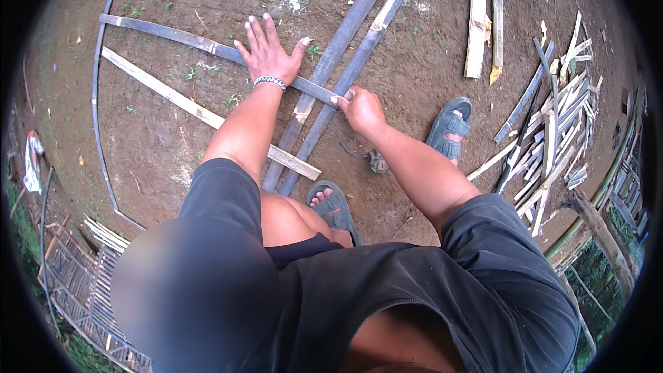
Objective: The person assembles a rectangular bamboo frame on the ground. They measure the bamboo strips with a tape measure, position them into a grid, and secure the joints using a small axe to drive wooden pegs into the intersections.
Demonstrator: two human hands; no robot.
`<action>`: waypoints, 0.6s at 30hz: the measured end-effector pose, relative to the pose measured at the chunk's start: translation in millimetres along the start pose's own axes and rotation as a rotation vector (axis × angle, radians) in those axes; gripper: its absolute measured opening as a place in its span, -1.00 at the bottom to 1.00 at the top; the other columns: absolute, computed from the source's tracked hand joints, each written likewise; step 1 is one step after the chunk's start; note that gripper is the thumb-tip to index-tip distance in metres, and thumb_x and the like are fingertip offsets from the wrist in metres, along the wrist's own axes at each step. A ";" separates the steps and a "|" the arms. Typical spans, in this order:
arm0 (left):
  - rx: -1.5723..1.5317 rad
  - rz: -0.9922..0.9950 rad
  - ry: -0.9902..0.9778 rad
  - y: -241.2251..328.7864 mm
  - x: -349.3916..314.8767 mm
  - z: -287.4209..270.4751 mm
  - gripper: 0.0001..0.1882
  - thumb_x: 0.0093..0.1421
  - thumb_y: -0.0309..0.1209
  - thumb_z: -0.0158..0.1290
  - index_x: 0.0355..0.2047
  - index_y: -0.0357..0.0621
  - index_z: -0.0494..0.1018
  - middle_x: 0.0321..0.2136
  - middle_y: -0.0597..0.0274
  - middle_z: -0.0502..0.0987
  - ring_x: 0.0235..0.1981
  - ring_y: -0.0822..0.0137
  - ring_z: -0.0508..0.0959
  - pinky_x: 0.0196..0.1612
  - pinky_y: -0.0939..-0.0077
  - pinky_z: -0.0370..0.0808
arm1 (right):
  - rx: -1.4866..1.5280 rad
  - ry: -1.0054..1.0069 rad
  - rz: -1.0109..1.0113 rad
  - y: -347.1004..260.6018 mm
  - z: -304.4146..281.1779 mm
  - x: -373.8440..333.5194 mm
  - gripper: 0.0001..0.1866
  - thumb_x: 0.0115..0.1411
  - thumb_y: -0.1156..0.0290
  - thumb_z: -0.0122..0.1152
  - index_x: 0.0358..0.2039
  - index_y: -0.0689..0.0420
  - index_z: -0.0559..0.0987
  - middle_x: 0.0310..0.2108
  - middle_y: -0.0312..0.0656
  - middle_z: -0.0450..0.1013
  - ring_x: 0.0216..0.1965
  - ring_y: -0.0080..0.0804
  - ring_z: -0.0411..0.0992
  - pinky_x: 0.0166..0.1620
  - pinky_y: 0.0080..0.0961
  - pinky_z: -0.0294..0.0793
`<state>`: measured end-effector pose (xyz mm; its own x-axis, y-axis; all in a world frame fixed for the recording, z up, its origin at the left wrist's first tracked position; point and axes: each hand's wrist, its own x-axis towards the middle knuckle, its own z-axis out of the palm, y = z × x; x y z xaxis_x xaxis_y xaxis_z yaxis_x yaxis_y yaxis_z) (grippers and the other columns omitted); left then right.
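Observation:
A dark, flat bamboo strip (169, 33) lies crosswise over two longer dark bamboo strips, the left one (347, 27) and the right one (369, 43). My left hand (271, 61), with a chain bracelet at its wrist, rests palm down on the crosswise strip, its fingers spread. At that strip's right end, my right hand (364, 112) is closed, thumb and fingers pinching the tip where it passes over the right long strip. Below them a pale split bamboo strip (166, 90) runs under my left forearm and across the two long strips near their lower ends.
A thin long dark strip (96, 100) bends along the left side. Pale pieces (476, 21) lie at the upper right, above a heap of split bamboo (552, 138). My sandalled feet (452, 128) stand on bare soil. A slatted bamboo panel (76, 269) is at the lower left.

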<state>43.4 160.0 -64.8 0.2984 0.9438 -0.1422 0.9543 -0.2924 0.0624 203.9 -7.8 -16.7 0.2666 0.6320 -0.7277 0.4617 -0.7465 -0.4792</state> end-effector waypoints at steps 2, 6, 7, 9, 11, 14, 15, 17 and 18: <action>0.026 -0.021 -0.013 6.1 2.6 -3.5 0.15 0.23 0.49 -0.21 0.54 -0.11 -0.18 0.53 -0.17 -0.20 0.56 -0.01 -0.21 0.51 -0.19 -0.34 | 0.002 0.002 0.008 0.4 -2.8 -0.3 -0.61 0.22 0.10 0.39 -0.28 0.22 0.62 -0.31 0.12 0.61 -0.18 0.14 0.58 -0.05 -0.05 0.53; 0.023 -0.056 -0.019 5.5 0.6 -6.7 0.12 0.23 0.46 -0.15 0.53 -0.07 -0.12 0.53 -0.15 -0.16 0.56 -0.01 -0.15 0.52 -0.13 -0.32 | -0.009 -0.007 0.038 -6.9 -2.3 -5.3 -0.59 0.24 0.06 0.37 -0.27 0.22 0.62 -0.31 0.13 0.61 -0.17 0.14 0.58 -0.05 -0.04 0.53; 0.026 -0.053 -0.008 3.1 0.9 -6.5 0.12 0.23 0.45 -0.15 0.53 -0.07 -0.11 0.53 -0.15 -0.16 0.56 0.00 -0.15 0.52 -0.13 -0.32 | -0.005 -0.008 0.043 -9.3 -2.9 -6.7 -0.58 0.24 0.04 0.37 -0.27 0.22 0.62 -0.30 0.13 0.61 -0.17 0.14 0.58 -0.05 -0.04 0.53; 0.018 -0.052 -0.001 5.5 3.1 -6.2 0.08 0.25 0.41 -0.12 0.53 -0.04 -0.10 0.53 -0.14 -0.14 0.56 0.00 -0.14 0.52 -0.14 -0.31 | -0.003 0.005 0.042 -8.4 -3.0 -6.5 -0.56 0.24 0.02 0.36 -0.27 0.21 0.63 -0.29 0.14 0.61 -0.17 0.14 0.58 -0.04 -0.03 0.53; 0.028 -0.065 -0.024 7.1 3.9 -5.8 0.06 0.26 0.38 -0.10 0.53 -0.03 -0.10 0.53 -0.12 -0.14 0.55 0.01 -0.14 0.52 -0.16 -0.30 | -0.009 0.004 0.038 -7.9 -2.7 -7.4 -0.58 0.26 0.03 0.34 -0.24 0.20 0.63 -0.29 0.12 0.61 -0.17 0.13 0.58 -0.03 -0.04 0.54; 0.020 -0.054 0.002 6.6 2.7 -4.5 0.02 0.28 0.33 -0.07 0.53 -0.01 -0.10 0.53 -0.09 -0.14 0.55 0.02 -0.13 0.52 -0.17 -0.28 | -0.005 -0.019 0.054 -12.2 -6.8 -10.8 -0.59 0.27 0.04 0.33 -0.20 0.19 0.62 -0.24 0.09 0.62 -0.13 0.11 0.58 0.00 -0.04 0.54; 0.015 -0.045 0.021 7.2 2.4 -4.2 0.01 0.29 0.31 -0.06 0.53 -0.01 -0.10 0.54 -0.08 -0.13 0.55 0.02 -0.13 0.52 -0.18 -0.27 | -0.008 -0.029 0.044 -10.9 -10.5 -10.7 -0.57 0.25 0.03 0.35 -0.20 0.19 0.60 -0.21 0.08 0.62 -0.11 0.10 0.58 0.00 -0.03 0.54; 0.005 -0.038 0.030 9.2 1.8 -2.7 0.00 0.30 0.29 -0.06 0.53 -0.03 -0.09 0.54 -0.08 -0.14 0.55 0.02 -0.14 0.52 -0.17 -0.27 | 0.002 -0.004 0.016 -4.6 -16.0 -14.7 -0.56 0.23 0.03 0.37 -0.21 0.19 0.58 -0.22 0.07 0.62 -0.11 0.08 0.58 -0.01 -0.03 0.54; -0.001 -0.038 0.033 10.3 2.0 -0.9 -0.01 0.30 0.28 -0.06 0.53 -0.04 -0.08 0.54 -0.08 -0.14 0.56 0.02 -0.15 0.52 -0.17 -0.28 | 0.003 0.005 0.002 -0.8 -19.4 -16.9 -0.56 0.22 0.03 0.38 -0.22 0.19 0.57 -0.22 0.07 0.61 -0.10 0.08 0.58 -0.01 -0.03 0.54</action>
<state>53.8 159.0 -63.5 0.2610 0.9589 -0.1114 0.9649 -0.2559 0.0585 215.4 -13.8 5.5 0.2719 0.6317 -0.7259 0.4584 -0.7483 -0.4795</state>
